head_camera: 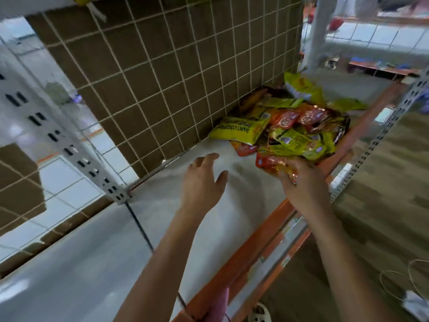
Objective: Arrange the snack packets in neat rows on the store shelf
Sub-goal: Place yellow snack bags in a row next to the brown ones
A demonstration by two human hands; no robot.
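A loose heap of yellow-green and red snack packets [294,126] lies on the white shelf [209,228], pushed toward its far right end against the wire mesh back. One large yellow-green packet [241,130] sticks out at the left of the heap. My right hand [304,182] reaches into the near edge of the heap, its fingers closed on a red and gold packet [274,165]. My left hand [204,180] hovers over the bare shelf just left of the heap, fingers spread and holding nothing.
A white wire mesh [162,77] backs the shelf, with brown cardboard behind it. The shelf front has an orange edge strip [262,249]. Perforated grey uprights [380,138] stand at the right and left. A neighbouring shelf with goods shows at the upper right.
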